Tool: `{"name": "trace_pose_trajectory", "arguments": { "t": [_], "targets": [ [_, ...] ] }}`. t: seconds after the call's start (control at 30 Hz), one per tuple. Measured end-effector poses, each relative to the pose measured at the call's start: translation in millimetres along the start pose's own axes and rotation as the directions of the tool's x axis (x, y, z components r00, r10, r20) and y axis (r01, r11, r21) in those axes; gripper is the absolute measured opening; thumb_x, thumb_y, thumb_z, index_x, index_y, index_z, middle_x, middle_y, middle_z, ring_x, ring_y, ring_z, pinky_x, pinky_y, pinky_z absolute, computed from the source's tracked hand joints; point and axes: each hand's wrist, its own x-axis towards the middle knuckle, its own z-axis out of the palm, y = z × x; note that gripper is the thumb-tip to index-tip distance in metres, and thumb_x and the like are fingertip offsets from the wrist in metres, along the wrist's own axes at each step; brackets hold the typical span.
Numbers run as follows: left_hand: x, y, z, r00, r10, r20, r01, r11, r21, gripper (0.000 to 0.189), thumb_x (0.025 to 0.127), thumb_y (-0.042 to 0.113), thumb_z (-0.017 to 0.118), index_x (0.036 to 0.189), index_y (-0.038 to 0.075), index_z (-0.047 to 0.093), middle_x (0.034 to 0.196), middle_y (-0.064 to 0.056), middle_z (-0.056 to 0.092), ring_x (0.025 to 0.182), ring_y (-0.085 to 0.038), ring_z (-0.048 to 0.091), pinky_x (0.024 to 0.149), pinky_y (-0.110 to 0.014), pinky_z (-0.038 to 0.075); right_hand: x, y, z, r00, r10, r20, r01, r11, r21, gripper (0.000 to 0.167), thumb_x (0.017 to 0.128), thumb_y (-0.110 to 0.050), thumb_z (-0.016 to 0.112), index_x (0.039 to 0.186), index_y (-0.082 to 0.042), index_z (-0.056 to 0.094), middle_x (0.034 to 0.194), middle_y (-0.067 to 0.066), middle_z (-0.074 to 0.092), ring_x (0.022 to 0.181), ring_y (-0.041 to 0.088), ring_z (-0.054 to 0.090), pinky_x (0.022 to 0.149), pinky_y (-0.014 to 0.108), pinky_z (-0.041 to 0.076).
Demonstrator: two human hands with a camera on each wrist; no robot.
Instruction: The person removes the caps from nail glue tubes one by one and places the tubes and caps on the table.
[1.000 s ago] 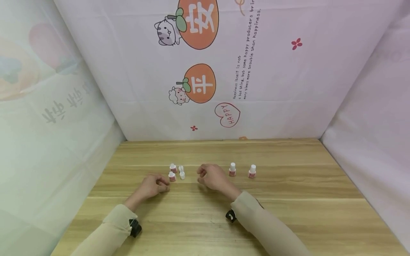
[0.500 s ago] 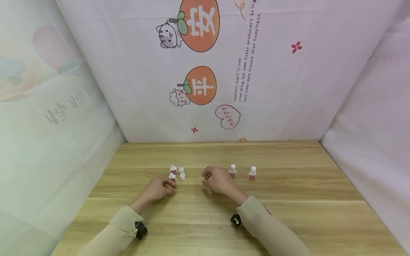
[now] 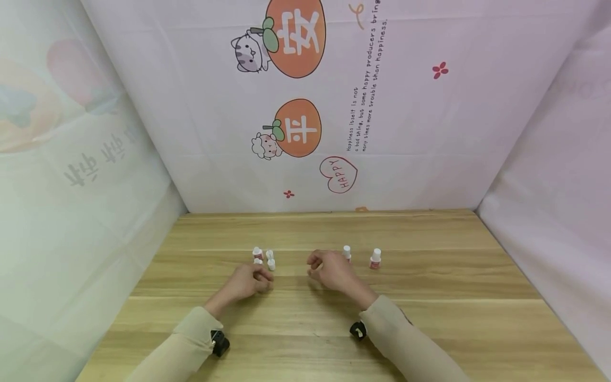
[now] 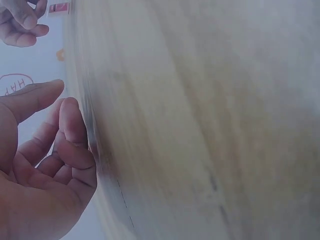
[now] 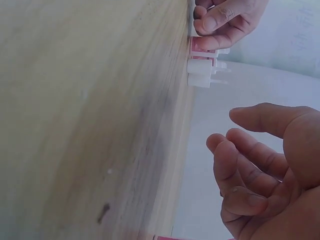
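"Left hand (image 3: 245,281) and right hand (image 3: 332,269) have both shifted rightward."
"Each grip?"
"Loosely curled, thumb and fingers apart, holding nothing."
"What's nearest?"
"Two upright left bottles (image 3: 258,255) and two caps (image 3: 271,264) stand on the counter (image 3: 296,329) just beyond the left hand. The middle bottle (image 3: 347,250), upright, is nearer the right hand; the right bottle (image 3: 375,258) stands farther right."
"Contents?"
"Can't say."

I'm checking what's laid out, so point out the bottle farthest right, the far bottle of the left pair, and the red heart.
Rightmost bottle (image 3: 375,261), head view: on its body.
Left pair's far bottle (image 3: 258,255), head view: on its body.
Red heart (image 3: 339,174), head view: on the lettering inside it.
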Motion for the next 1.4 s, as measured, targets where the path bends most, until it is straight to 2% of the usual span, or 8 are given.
{"name": "trace_pose_trajectory", "arguments": {
  "t": [0.23,0.57,1.03,1.4],
  "targets": [
    [0.6,2.9,4.4,1.000,0.001,-0.007,-0.001,1.000,0.016,0.016,0.081,0.006,0.074,0.097,0.004,0.073,0.081,-0.003,0.069,0.071,-0.011,0.058,0.058,-0.021,0.047,-2.3,5.3,-3.7,1.000,-0.009,-0.014,0.009,1.000,0.007,0.014,0.087,-0.015,0.075,0.101,-0.011,0.073,0.089,-0.002,0.074,0.080,0.012,0.067,0.076,0.035,0.054],
    [3.8,8.6,13.2,1.000,0.021,0.017,-0.021,1.000,0.010,0.014,0.081,0.007,0.075,0.095,0.006,0.073,0.080,-0.003,0.067,0.069,-0.010,0.057,0.056,-0.021,0.047,-8.3,8.0,-11.3,0.999,0.041,-0.019,-0.040,0.999,0.026,0.015,0.088,-0.017,0.075,0.102,-0.013,0.072,0.090,-0.004,0.073,0.075,0.009,0.065,0.072,0.032,0.054],
    [16.5,30.5,27.2,0.998,0.058,0.034,-0.059,0.998,0.021,0.013,0.083,0.004,0.074,0.096,0.006,0.073,0.079,-0.001,0.068,0.071,-0.009,0.058,0.058,-0.020,0.047,-13.7,12.9,-19.9,0.996,0.090,-0.001,-0.090,0.995,0.038,0.016,0.090,-0.020,0.074,0.105,-0.014,0.072,0.093,-0.004,0.072,0.077,0.009,0.064,0.072,0.033,0.054],
    [25.6,40.7,35.8,0.992,0.111,0.054,-0.112,0.994,0.019,0.015,0.083,0.004,0.072,0.097,0.004,0.074,0.079,-0.002,0.070,0.068,-0.006,0.057,0.059,-0.019,0.047,-17.6,19.1,-22.6,0.995,0.097,-0.028,-0.097,0.995,0.029,0.016,0.088,-0.018,0.076,0.103,-0.013,0.072,0.088,-0.005,0.072,0.074,0.009,0.063,0.071,0.034,0.053]
  ]
}}
